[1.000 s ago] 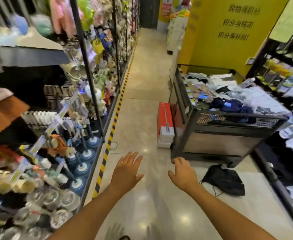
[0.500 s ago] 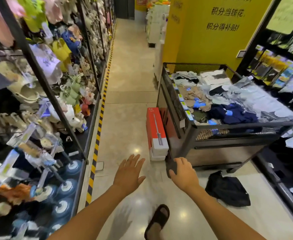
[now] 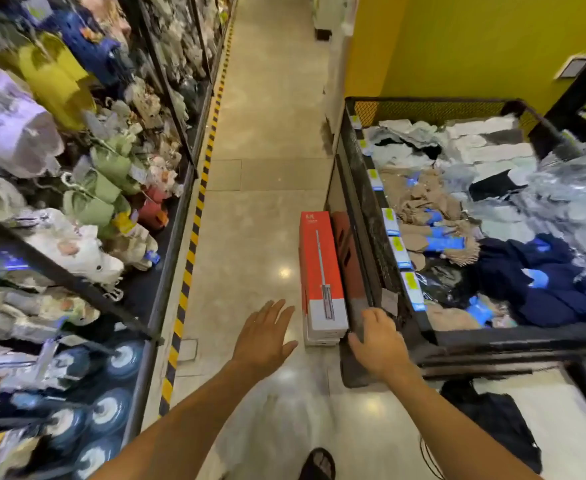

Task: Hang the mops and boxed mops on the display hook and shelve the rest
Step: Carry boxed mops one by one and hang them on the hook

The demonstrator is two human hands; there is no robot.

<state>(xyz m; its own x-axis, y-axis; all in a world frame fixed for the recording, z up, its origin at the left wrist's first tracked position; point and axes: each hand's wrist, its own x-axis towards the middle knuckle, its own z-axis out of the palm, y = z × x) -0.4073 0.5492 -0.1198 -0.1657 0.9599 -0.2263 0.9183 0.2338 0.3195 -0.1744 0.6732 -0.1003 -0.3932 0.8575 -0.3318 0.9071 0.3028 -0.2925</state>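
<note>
A stack of long red-and-white mop boxes [image 3: 322,271] lies on the aisle floor beside a black wire bin [image 3: 360,188]. Another dark red box [image 3: 348,258] leans between the stack and the bin. My left hand [image 3: 265,336] hovers with straight, spread fingers just left of the stack's near end. Its fingers touch nothing. My right hand [image 3: 376,341] hangs with loosely curled fingers just right of the stack's near end, at the bin's near corner, and holds nothing.
Display racks [image 3: 87,188] packed with hanging goods line the left, edged by a yellow-black floor strip [image 3: 194,233]. The bin holds socks [image 3: 527,265]. A black bag [image 3: 492,420] lies on the floor at lower right. My sandalled foot [image 3: 319,464] shows below. A yellow wall [image 3: 475,46] rises behind the bin.
I have walked forward along the aisle, so the boxes are now close under my hands. Both hands stay stretched out and hold nothing.
</note>
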